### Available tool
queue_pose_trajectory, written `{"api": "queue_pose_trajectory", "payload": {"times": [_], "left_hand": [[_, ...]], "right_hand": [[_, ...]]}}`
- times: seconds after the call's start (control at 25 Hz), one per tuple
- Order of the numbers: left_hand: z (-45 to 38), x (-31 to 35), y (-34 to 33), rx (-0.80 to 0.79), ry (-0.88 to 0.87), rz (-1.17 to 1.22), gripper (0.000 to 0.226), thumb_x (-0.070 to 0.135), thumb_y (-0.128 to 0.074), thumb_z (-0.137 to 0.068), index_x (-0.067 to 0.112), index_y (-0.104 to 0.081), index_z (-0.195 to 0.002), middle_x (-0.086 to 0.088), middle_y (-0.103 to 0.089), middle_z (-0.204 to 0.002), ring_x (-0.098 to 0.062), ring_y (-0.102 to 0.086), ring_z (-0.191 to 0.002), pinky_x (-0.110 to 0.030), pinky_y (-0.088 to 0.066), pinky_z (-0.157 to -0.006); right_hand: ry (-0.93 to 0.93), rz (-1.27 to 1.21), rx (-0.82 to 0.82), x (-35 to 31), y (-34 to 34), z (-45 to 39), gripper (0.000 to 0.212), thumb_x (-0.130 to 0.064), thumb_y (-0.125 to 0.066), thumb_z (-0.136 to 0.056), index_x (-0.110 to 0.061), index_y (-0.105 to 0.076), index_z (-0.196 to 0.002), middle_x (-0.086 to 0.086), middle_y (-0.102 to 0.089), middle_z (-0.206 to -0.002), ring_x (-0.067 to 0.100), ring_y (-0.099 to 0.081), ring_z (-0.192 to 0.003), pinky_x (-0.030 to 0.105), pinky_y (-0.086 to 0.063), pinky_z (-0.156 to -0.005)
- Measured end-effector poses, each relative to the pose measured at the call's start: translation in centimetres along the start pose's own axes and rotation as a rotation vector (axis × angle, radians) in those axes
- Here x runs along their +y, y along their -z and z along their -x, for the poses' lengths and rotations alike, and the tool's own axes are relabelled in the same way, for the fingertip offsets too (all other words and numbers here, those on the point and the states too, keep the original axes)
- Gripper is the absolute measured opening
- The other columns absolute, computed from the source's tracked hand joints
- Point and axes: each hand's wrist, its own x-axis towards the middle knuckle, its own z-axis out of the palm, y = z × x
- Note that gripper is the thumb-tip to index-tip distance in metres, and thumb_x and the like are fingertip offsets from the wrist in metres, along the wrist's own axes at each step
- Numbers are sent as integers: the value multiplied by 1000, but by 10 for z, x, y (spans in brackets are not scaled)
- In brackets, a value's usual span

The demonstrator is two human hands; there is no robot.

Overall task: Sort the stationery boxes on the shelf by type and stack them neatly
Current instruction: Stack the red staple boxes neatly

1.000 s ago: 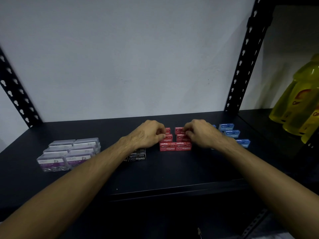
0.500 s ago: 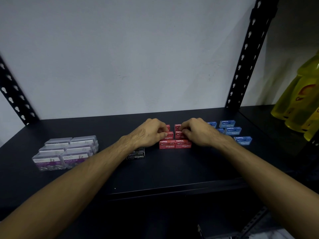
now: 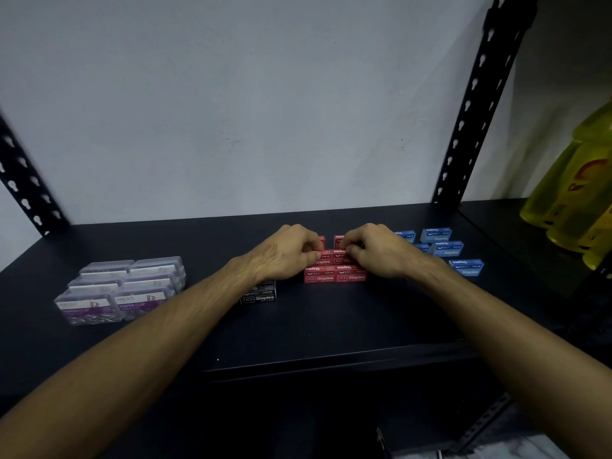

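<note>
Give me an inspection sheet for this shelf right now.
Surface: dark shelf board, dim light.
Job's things: clear paper clip boxes grouped left; black staple box partly under the left wrist; red staple boxes stacked in the middle; blue staple boxes loosely spread right.
Clutter: nothing seen.
Grip: left hand and right hand both pinch the upper red boxes.
Cables: nothing seen.
Surroundings: white wall, black slotted posts, yellow bottles on the next shelf to the right.
</note>
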Motion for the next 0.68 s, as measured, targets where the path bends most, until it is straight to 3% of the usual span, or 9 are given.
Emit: {"api": "queue_pose_trajectory", "payload": {"times": [0.2,0.4,0.68], "left_hand": [[-2,2,4,-56,41,57,23,33,-52,-100,21,-72,-96,10,-71,-84,-4,-66,-78,-18,-50,-66],[0,2,5,-91,43,102,19,31,-57,-98,25,-75,-103,21,-69,-87,8,-63,-82,-10,-42,-68],[5,2,6,-117,23,110,20,31,-58,-98,25,-75,-106,15,-72,-99,2,-65,-91,-16,-48,-77]], "right_hand": [[-37,-38,-64,0,0,-4,26,-25,-44,-102,-24,-67,-114,-4,-67,-110,4,-60,-85,19,-46,-66],[-65,-59,-104,-1,1,-1,25,-26,-45,-102,-26,-68,-111,-7,-66,-103,2,-61,-85,18,-44,-64],[-50,-43,-104,-5,3,8,25,-23,-46,-100,-27,-70,-107,-7,-67,-101,3,-60,-86,24,-44,-72]]}}
